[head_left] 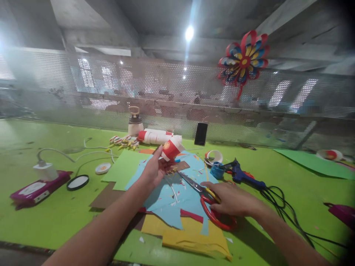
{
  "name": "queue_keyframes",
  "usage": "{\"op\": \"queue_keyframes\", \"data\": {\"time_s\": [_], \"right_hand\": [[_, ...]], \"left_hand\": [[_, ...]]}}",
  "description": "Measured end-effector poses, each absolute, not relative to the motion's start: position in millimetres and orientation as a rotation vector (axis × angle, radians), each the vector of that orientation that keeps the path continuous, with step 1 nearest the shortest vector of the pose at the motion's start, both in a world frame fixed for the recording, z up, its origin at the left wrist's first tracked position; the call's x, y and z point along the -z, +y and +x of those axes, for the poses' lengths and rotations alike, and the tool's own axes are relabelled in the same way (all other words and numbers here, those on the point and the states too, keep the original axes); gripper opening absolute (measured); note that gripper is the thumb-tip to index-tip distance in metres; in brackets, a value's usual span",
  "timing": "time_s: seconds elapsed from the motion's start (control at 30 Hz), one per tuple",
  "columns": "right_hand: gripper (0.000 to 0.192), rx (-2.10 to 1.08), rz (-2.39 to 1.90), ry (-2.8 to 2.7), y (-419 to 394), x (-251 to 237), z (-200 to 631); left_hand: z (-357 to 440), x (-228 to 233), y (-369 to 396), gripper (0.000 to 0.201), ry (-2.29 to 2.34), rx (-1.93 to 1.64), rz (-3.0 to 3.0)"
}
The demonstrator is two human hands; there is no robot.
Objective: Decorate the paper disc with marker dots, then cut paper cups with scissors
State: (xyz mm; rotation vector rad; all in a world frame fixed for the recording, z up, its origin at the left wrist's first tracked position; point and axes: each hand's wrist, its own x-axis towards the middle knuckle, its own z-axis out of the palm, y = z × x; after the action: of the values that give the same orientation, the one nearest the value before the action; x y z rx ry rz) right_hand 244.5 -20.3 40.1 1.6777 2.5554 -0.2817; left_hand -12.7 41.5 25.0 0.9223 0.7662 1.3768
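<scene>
My left hand (pixel 155 166) is closed around a red and white paper cup (pixel 171 148), tilted with its pale end to the upper right. My right hand (pixel 231 197) grips the scissors (pixel 194 183) by their red and yellow handles. The blades point up and left toward my left hand and look nearly shut. Beneath both lies a light blue paper sheet (pixel 163 199) strewn with small coloured scraps and a thin white strip. Yellow paper (pixel 194 242) lies nearer to me, and green paper (pixel 121 171) sits to the left.
To the right are a blue glue gun (pixel 242 175) with a black cable, blue tape (pixel 217 170) and a cut cup ring (pixel 215 157). Stacked cups (pixel 158 137), a beige jug (pixel 135 125) and a phone (pixel 200 133) stand behind. A purple power strip (pixel 39 190) lies left.
</scene>
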Motion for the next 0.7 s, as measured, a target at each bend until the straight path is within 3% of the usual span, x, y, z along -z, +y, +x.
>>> {"op": "queue_keyframes", "data": {"time_s": [0.23,0.47,0.7], "right_hand": [[0.072,0.361,1.706,2.481,-19,-39,243],[0.041,0.385,1.902,2.489,-8,-29,242],[0.034,0.672,1.969,2.699,0,-27,255]], "left_hand": [[-17,-22,47,0.056,0.748,-1.35,0.74],[-14,-26,46,0.038,0.683,-1.453,0.715],[-18,-26,51,0.032,0.742,-1.557,0.824]]}}
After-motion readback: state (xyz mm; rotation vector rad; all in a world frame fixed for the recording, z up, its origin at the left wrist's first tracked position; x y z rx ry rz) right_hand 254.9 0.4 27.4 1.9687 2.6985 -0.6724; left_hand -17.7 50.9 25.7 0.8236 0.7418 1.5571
